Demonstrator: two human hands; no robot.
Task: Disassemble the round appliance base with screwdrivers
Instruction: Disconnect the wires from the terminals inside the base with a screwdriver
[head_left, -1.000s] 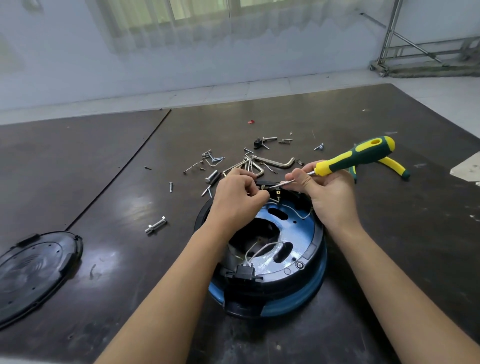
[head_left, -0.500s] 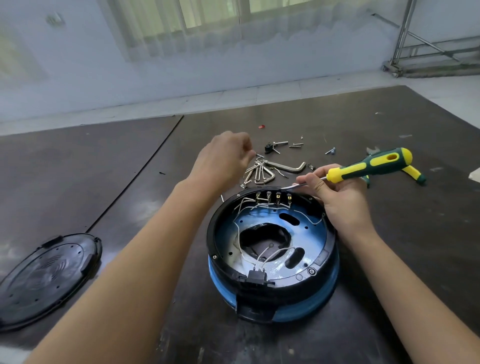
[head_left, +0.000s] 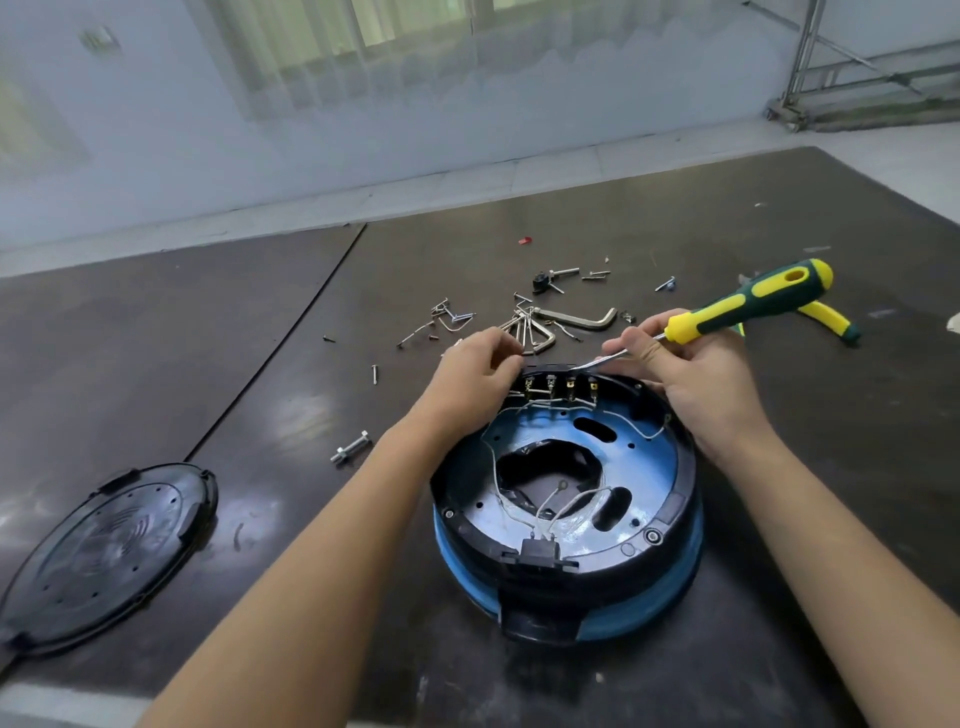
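The round appliance base (head_left: 649, 597), blue-walled with a black inner ring, lies open side up in front of me with white wires crossing its inside. A row of metal terminals (head_left: 561, 387) sits at its far rim. My left hand (head_left: 467, 384) is at that rim's left end, fingers curled over the edge beside the terminals. My right hand (head_left: 696, 384) pinches the shaft of a green and yellow screwdriver (head_left: 753, 301). Its tip points left and down at the terminals.
Hex keys (head_left: 576, 319), loose screws (head_left: 452, 317) and small parts lie scattered just beyond the base. A bolt (head_left: 352, 447) lies to its left. A second yellow-handled tool (head_left: 826, 319) is behind the screwdriver. The removed black cover (head_left: 104, 551) rests at the near left.
My left hand reached out to the pile of screws beyond the base, then came back to the far rim. The right hand kept the screwdriver near the terminals.
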